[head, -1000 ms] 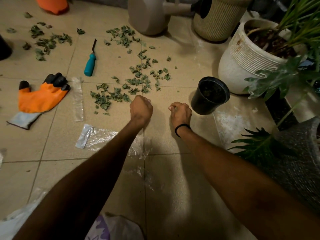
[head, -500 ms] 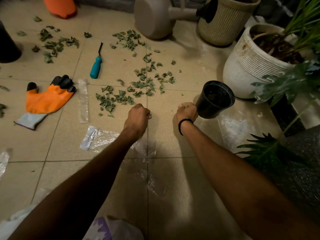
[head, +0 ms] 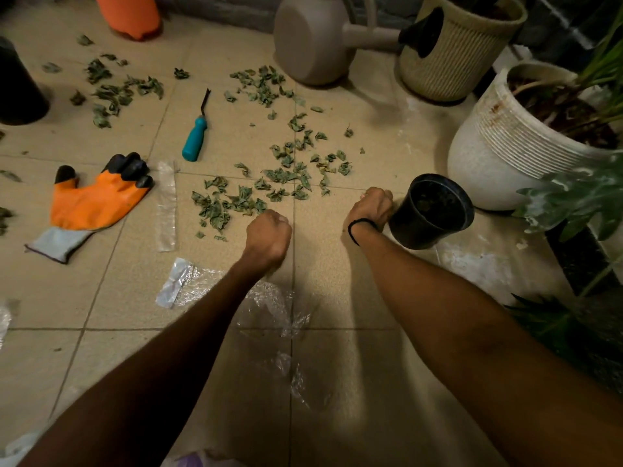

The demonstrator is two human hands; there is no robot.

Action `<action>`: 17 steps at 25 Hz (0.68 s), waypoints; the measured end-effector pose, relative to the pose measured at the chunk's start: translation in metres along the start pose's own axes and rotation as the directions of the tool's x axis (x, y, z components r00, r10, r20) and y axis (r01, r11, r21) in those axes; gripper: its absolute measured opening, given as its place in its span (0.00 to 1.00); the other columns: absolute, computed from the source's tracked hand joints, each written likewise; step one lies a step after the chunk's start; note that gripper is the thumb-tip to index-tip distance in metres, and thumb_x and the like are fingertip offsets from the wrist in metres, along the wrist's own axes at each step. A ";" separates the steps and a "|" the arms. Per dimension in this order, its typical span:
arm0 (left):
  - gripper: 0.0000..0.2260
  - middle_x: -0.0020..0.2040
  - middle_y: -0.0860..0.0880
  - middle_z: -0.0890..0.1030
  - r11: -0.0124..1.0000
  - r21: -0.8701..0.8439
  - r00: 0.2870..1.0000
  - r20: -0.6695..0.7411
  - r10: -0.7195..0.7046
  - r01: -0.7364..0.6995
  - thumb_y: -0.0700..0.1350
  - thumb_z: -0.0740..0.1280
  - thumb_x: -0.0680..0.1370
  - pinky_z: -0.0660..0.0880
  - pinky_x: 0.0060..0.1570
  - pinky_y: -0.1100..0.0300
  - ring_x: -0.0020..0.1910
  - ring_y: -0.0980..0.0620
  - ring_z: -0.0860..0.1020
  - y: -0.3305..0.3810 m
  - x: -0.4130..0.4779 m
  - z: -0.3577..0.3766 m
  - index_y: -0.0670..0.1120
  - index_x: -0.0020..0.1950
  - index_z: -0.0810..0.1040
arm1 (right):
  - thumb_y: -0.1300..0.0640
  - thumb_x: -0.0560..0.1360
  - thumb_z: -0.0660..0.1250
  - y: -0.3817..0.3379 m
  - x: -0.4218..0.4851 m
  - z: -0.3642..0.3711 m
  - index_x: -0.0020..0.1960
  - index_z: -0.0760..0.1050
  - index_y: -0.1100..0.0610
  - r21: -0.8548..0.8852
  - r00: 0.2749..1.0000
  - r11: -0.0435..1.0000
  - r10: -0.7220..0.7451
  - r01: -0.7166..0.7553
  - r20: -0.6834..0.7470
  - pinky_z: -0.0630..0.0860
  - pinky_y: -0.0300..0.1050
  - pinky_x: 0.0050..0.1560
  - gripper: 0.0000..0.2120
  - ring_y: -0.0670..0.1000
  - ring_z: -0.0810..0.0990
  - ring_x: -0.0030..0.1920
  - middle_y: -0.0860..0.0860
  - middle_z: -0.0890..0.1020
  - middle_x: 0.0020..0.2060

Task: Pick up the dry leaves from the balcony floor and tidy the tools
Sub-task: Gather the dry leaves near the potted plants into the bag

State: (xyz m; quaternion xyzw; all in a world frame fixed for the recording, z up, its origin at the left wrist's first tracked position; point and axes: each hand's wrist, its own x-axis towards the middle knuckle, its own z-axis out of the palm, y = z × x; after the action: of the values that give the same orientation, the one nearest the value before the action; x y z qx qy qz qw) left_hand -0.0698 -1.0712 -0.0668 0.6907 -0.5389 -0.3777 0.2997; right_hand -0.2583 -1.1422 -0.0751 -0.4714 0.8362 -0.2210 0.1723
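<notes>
Dry green leaves (head: 229, 203) lie scattered over the tiled floor, with more clusters at the back (head: 259, 82) and the far left (head: 111, 92). My left hand (head: 268, 235) is a closed fist just right of the nearest pile; its contents are hidden. My right hand (head: 374, 207), with a black band on the wrist, is closed and pressed against the left side of a small black pot (head: 435, 210) that tilts toward me. A teal-handled hand tool (head: 194, 139) and an orange glove (head: 94, 200) lie on the floor to the left.
A white ribbed planter (head: 505, 146) with a plant stands at the right, a wicker pot (head: 448, 45) and beige watering can (head: 313, 38) behind. An orange pot (head: 128, 15) and a dark pot (head: 17, 89) are at the left. Clear plastic wrap (head: 188, 284) lies under my left arm.
My right hand moved right, up against the black pot, with a bit of leaf showing in the fist half a second ago. My left fist drew back slightly from the leaves.
</notes>
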 end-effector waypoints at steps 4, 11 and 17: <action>0.15 0.30 0.51 0.68 0.707 -0.630 0.934 0.085 -0.347 0.320 0.47 0.54 0.83 0.60 0.27 0.58 0.27 0.52 0.63 0.006 0.008 -0.018 0.49 0.37 0.68 | 0.62 0.77 0.65 0.002 0.004 0.007 0.60 0.74 0.61 -0.151 0.997 0.986 -0.074 0.068 -0.032 0.71 0.45 0.50 0.12 0.57 0.75 0.56 0.58 0.74 0.58; 0.17 0.28 0.53 0.64 0.456 -0.789 0.901 0.274 -0.337 0.411 0.50 0.56 0.83 0.52 0.28 0.59 0.25 0.55 0.57 0.003 0.012 -0.030 0.51 0.35 0.64 | 0.66 0.74 0.49 -0.016 -0.017 -0.027 0.38 0.67 0.59 0.834 0.838 0.125 0.187 -0.537 0.512 0.62 0.39 0.28 0.11 0.49 0.67 0.29 0.56 0.73 0.31; 0.11 0.33 0.50 0.75 0.384 -0.819 0.896 0.321 -0.307 0.425 0.43 0.57 0.84 0.63 0.27 0.62 0.26 0.56 0.66 0.005 0.006 -0.023 0.44 0.45 0.73 | 0.57 0.81 0.60 -0.041 -0.057 -0.011 0.37 0.68 0.57 0.758 0.757 0.045 -0.030 -0.651 0.652 0.69 0.37 0.27 0.13 0.47 0.69 0.28 0.53 0.72 0.32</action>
State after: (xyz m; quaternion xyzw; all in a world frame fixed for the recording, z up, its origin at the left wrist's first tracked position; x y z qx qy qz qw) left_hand -0.0521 -1.0776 -0.0519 0.5174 -0.1201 -0.6942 0.4858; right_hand -0.2059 -1.1094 -0.0391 -0.0706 0.4831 -0.5310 0.6926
